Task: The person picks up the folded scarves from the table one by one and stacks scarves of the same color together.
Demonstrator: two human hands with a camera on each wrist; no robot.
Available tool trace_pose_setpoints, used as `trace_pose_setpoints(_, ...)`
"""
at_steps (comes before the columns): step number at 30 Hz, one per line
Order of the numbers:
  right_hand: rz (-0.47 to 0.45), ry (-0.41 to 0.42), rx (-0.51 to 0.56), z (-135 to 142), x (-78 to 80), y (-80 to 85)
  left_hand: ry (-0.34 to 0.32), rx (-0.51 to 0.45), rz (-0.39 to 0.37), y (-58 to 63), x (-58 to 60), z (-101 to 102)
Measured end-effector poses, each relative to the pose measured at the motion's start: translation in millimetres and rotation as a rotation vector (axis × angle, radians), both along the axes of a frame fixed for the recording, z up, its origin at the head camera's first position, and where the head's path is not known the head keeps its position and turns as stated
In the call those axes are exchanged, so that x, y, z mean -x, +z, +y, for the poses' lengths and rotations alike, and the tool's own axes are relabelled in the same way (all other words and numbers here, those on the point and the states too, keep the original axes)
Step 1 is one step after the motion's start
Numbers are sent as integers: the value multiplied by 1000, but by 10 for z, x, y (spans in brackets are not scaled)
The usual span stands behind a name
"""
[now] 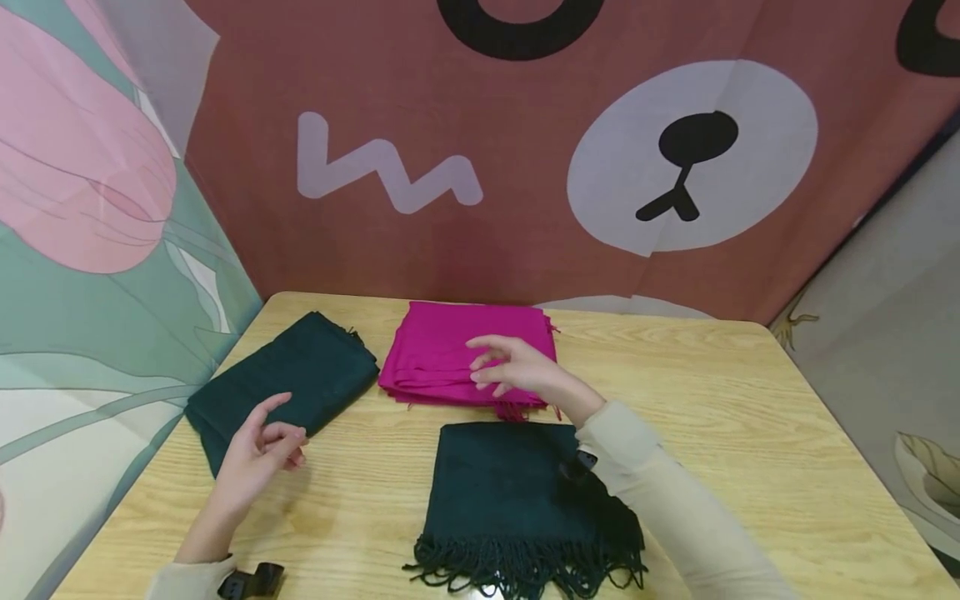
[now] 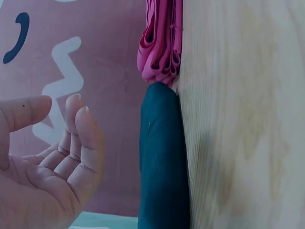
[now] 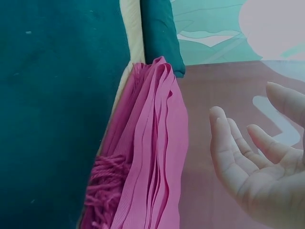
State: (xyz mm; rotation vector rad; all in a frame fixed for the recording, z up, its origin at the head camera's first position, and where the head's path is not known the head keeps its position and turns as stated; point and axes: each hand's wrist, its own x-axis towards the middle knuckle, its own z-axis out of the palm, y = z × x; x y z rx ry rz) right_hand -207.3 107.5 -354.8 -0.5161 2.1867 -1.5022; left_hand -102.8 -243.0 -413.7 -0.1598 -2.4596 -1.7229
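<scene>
Loosely bent and holding nothing, my left hand (image 1: 258,454) hovers by the near edge of a folded dark green scarf (image 1: 300,379) at the table's left. My right hand (image 1: 517,367), also without anything in it, overlaps a folded magenta scarf (image 1: 442,342) in the head view; the right wrist view shows this hand (image 3: 262,167) apart from the magenta scarf (image 3: 162,143). A second dark green scarf (image 1: 502,483) lies folded in front, its fringe toward me, partly hidden by my right sleeve. Layered folds of the magenta scarf (image 2: 162,43) show in the left wrist view.
All three scarves lie on a light wooden table (image 1: 712,392). Behind it hangs a brown cloth (image 1: 525,250) with a cartoon face, close to the far edge. A floral cloth (image 1: 75,317) hangs along the left side, and a pale one (image 1: 892,275) along the right.
</scene>
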Motion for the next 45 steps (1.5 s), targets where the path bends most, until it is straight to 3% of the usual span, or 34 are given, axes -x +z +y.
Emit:
trace_pose_setpoints(10,-25,-41,14,-162,184,-11,60,20,-29,-5,26,-151)
trace_pose_setpoints(18,-61,-58,28,-271,274,-20,46,25,-26,-15,41,-292)
trace_pose_setpoints(30,-67,-59,12,-535,396,-35,86,80,-93,-50,87,-471)
trace_pose_setpoints(39,-108,-109,43,-716,496,-45,110,145,-120,-83,189,-628)
trace_pose_setpoints(45,-128,-131,67,-875,555,-67,137,119,-154,-121,239,-746)
